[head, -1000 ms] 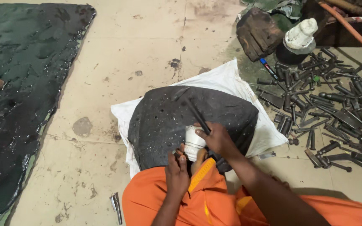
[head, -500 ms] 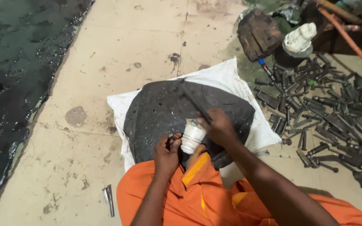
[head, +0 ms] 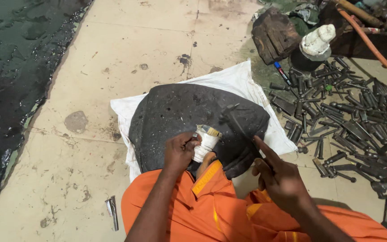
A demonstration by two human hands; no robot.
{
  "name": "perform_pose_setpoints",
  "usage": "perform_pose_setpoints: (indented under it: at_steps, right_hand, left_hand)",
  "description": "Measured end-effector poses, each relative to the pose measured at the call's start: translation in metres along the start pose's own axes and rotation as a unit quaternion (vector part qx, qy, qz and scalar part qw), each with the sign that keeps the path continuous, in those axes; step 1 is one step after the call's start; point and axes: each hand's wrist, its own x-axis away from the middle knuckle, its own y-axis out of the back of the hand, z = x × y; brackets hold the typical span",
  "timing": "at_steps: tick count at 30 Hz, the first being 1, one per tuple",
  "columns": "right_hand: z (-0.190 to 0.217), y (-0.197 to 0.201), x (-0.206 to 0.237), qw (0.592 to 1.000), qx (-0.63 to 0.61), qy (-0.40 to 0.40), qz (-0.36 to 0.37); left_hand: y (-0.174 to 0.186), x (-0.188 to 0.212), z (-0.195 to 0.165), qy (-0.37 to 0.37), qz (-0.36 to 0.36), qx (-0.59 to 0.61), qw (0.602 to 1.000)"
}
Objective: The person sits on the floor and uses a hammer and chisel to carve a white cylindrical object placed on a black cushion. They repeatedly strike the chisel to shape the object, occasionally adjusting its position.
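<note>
The white tin (head: 206,142) stands tilted on the near edge of a dark rubber sheet (head: 189,116), just above the person's knees, with its torn, bent-up lid facing away from the body. The left hand (head: 181,151) is closed around the tin's near side, gripping and steadying it. The right hand (head: 279,175) is curled around the handle end of a thin dark tool (head: 237,124), forefinger stretched along the shaft; the tool's far tip rests on the sheet just right of the tin, not inside it.

To do this well, it looks best to keep the tin pinned firmly so it cannot tip onto the sheet, and to bring the tool tip in slowly, since the ragged lid edge could catch a finger.

The sheet lies on a white sack (head: 229,80) spread over the pale floor (head: 113,54). To the right, well apart, is a heap of bolts (head: 350,121); beyond it a black pot (head: 307,58) with a white lump on top. A small metal piece (head: 112,211) lies at the left knee.
</note>
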Motion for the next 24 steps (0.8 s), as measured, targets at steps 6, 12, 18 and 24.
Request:
perform_pose_setpoints:
  at_steps: [6, 12, 18, 24]
  right_hand:
    - [0.001, -0.012, 0.029, 0.937, 0.018, 0.312, -0.158]
    - [-0.01, -0.019, 0.023, 0.929, 0.318, 0.187, 0.038]
    - [-0.026, -0.023, 0.031, 0.828, 0.338, 0.433, -0.108]
    - [-0.051, -0.029, 0.035, 0.948, 0.226, 0.202, -0.095]
  left_hand:
    - [0.002, -0.001, -0.001, 0.001, 0.026, -0.001, 1.0]
    - [-0.002, 0.001, 0.001, -0.054, 0.031, 0.051, 0.997]
    - [-0.003, 0.001, 0.004, -0.056, 0.021, -0.085, 0.995]
    - [-0.008, 0.005, 0.005, -0.123, -0.01, -0.066, 0.99]
